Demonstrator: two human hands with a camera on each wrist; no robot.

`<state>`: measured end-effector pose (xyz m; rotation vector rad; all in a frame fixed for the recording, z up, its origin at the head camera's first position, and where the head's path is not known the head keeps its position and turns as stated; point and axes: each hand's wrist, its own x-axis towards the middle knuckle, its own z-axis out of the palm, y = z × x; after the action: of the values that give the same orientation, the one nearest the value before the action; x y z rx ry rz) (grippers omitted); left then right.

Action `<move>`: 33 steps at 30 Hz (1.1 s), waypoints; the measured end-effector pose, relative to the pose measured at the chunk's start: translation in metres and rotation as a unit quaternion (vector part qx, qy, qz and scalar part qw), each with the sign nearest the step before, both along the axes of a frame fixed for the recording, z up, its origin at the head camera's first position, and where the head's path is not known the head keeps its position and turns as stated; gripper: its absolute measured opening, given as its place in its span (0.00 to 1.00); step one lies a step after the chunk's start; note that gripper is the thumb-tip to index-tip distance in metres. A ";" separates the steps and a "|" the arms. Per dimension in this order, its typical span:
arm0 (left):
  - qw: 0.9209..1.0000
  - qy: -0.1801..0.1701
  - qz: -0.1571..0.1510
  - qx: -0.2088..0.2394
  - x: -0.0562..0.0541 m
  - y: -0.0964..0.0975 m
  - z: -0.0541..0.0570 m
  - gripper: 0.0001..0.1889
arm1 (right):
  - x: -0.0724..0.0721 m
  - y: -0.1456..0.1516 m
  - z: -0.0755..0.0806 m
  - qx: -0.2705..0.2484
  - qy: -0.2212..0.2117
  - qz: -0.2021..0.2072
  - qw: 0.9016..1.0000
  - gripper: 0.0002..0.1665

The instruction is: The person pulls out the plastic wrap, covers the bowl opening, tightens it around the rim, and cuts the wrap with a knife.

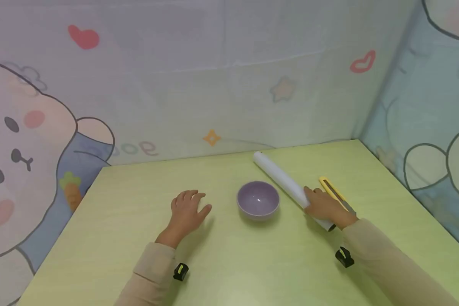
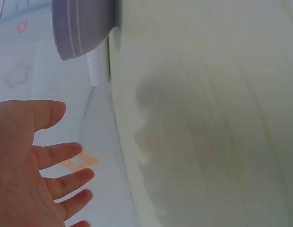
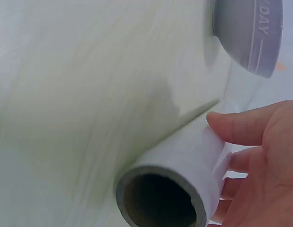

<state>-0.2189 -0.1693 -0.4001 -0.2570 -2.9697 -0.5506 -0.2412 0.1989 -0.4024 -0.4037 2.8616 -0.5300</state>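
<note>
A white paper roll (image 1: 281, 174) with a hollow core lies slantwise on the table, its dark open end (image 3: 160, 201) large in the right wrist view. My right hand (image 1: 325, 206) grips the roll near its close end, thumb on one side and fingers on the other. Left of the roll stands an upright purple bowl (image 1: 258, 199), with raised letters on its outside in the right wrist view. My left hand (image 1: 186, 214) hovers above the table left of the bowl, fingers spread and palm bare in the left wrist view.
A yellow utility knife (image 1: 334, 191) lies right of the roll, partly behind my right hand and wrist. The pale green table (image 1: 137, 204) meets a printed cloth backdrop (image 1: 168, 93) at its back edge. Another cloth hangs at the right side.
</note>
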 end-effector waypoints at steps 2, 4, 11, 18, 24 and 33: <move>1.000 -0.002 -0.005 0.000 -0.003 -0.001 0.001 0.25 | -0.005 -0.002 0.002 -0.001 0.014 0.001 1.000 0.39; 1.000 0.000 -0.011 0.000 -0.006 -0.001 0.003 0.26 | -0.010 -0.004 0.003 -0.002 0.024 0.001 1.000 0.39; 1.000 -0.004 -0.001 0.017 -0.011 -0.004 0.005 0.26 | -0.027 -0.010 -0.003 -0.010 0.017 -0.015 1.000 0.45; 0.999 0.041 -0.012 -0.001 -0.019 -0.004 0.000 0.25 | -0.043 -0.017 -0.006 -0.004 0.058 0.007 0.998 0.35; 0.998 0.051 -0.032 -0.035 -0.030 0.001 -0.003 0.24 | -0.054 -0.026 -0.011 0.005 0.078 0.041 0.996 0.30; 0.994 0.047 -0.075 -0.064 -0.047 0.016 -0.002 0.24 | -0.068 -0.025 -0.015 0.006 0.088 0.059 0.994 0.29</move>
<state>-0.2656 -0.1531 -0.4020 -0.5060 -2.9128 -0.3517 -0.3096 0.1743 -0.4178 -0.6430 2.9816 -0.4789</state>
